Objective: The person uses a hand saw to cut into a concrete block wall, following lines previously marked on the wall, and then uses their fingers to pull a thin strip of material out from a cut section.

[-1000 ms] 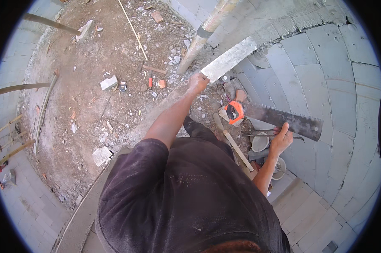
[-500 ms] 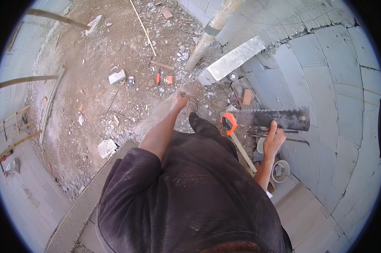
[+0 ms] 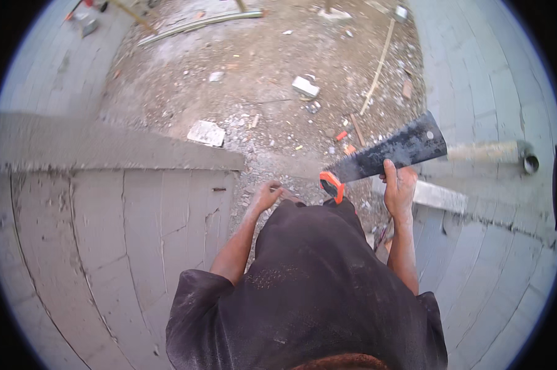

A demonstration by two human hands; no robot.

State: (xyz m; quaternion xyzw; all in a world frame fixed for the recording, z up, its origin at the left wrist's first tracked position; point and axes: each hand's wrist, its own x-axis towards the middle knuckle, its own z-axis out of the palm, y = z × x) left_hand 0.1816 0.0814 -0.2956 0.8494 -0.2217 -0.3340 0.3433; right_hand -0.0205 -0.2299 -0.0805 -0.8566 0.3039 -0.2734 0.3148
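Observation:
A handsaw (image 3: 392,151) with a dark, dusty blade and an orange-and-black handle (image 3: 332,186) is in my right hand (image 3: 400,188). I grip it by the blade, not the handle. My thumb lies on the blade's face and the fingers go behind it. The handle end points down toward my legs, and the wide blade end tilts up to the right. My left hand (image 3: 267,196) hangs in front of my left hip, fingers loosely bent and apart, with nothing visible in it. Below it lies rubble-strewn ground.
On my left stands a grey block wall (image 3: 167,216) with a mortar-topped ledge (image 3: 118,148). Broken white blocks (image 3: 206,133), a thin wooden strip (image 3: 378,65) and brick bits lie on the dirt ahead. To the right are a round post (image 3: 485,152), a pale beam (image 3: 439,196) and another block wall (image 3: 476,68).
My view has swung to the right, bringing the left ledge closer. The saw's wide end has tilted upward, still in my right hand. My left hand now hangs nearer my hip.

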